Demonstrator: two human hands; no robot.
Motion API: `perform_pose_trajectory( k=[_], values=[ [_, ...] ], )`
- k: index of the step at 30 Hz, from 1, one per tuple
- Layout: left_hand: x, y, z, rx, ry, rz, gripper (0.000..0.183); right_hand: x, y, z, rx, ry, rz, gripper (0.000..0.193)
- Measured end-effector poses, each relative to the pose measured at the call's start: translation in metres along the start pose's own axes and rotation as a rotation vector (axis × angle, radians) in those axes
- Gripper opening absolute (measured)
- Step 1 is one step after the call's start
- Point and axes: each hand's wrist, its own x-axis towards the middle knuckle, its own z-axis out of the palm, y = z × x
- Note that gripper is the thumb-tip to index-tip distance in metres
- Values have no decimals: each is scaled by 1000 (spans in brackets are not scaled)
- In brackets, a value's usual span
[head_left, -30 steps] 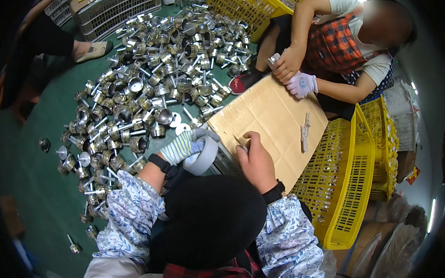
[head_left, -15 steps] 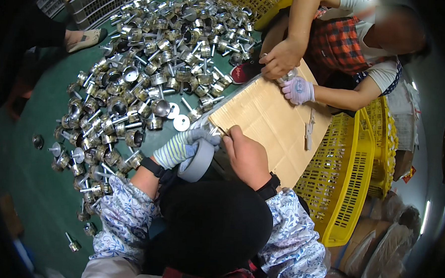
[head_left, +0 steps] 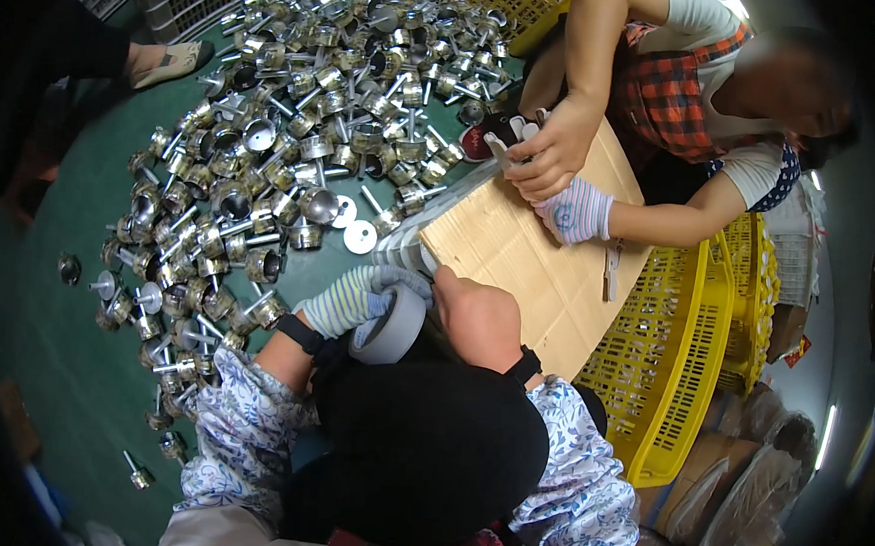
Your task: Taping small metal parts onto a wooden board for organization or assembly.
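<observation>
- Floor (head_left: 72, 374), dark green, fills the far left of my feed, with one metal cup (head_left: 69, 269) lying apart from the others.
- Further along, near the top, I see a beige shoe (head_left: 173, 63) on another person's foot, just below a grey crate (head_left: 210, 9).
- A wide heap of stemmed metal cups (head_left: 259, 134) spreads over the floor, the pieces tumbled, with stems pointing every way.
- Of the two hands I am watching, the left hand (head_left: 344, 298) wears a striped glove; its fingers are curled against a grey roll (head_left: 403, 332), apparently tape, which sits tilted at the palm, beside the near corner of the counter.
- Two white discs (head_left: 360, 236) lie on the floor at the heap's edge, just above that glove in my view.
- The right hand (head_left: 484, 319) is bare, fingers folded in, tips at the corner of the cardboard-topped counter (head_left: 554, 298); I cannot tell whether it pinches anything, as the fingers hide it.
- Across the counter, a co-worker (head_left: 670, 93) leans in, gripping pale grey pieces (head_left: 500, 149).
- One slim grey piece (head_left: 610, 273) lies on the cardboard toward the right edge.
- Beyond that, I make out a yellow basket (head_left: 681, 401) and, lower right, plastic bags (head_left: 730, 500).
</observation>
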Motion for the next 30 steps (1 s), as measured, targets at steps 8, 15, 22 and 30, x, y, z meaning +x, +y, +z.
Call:
perform_pose_trajectory(
  k=[8,15,22,30],
  values=[
    [-4,8,1,110,60,-4,65,0,-4,15,-176,-13,-7,4],
    [-10,30,16,117,31,19,56,-7,-5,15,-255,-1,20,3],
    [-66,-20,-1,466,283,-170,41,-33,-2,-23,-113,-40,71,12],
    [-101,27,17,135,485,123,49,-27,10,-41,464,137,156,22]
  ],
)
